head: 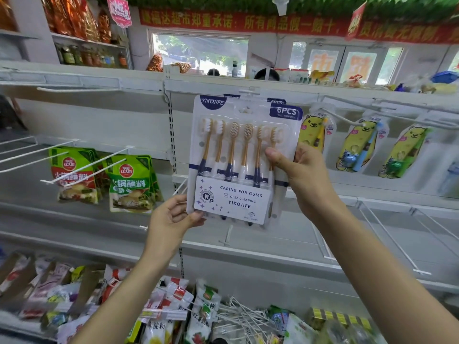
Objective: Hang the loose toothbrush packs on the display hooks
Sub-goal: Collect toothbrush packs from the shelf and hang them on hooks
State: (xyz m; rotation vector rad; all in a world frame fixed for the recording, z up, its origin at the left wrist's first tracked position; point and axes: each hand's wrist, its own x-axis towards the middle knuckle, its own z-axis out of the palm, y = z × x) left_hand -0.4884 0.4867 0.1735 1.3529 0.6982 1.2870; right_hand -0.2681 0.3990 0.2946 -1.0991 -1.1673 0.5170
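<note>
A white and navy six-piece toothbrush pack (238, 155) is held up against the shelf back, its top tab at a white display hook (249, 91). More packs of the same kind show behind it. My right hand (300, 175) pinches the pack's right edge, thumb on the front. My left hand (173, 219) holds the bottom left corner with thumb and fingers.
Yellow bear children's toothbrush packs (357, 145) hang on hooks to the right. Green sauce packets (129, 182) hang at left behind long bare white hooks (84, 167). Below lie mixed snack packets (173, 309) and a pile of loose white hooks (238, 314).
</note>
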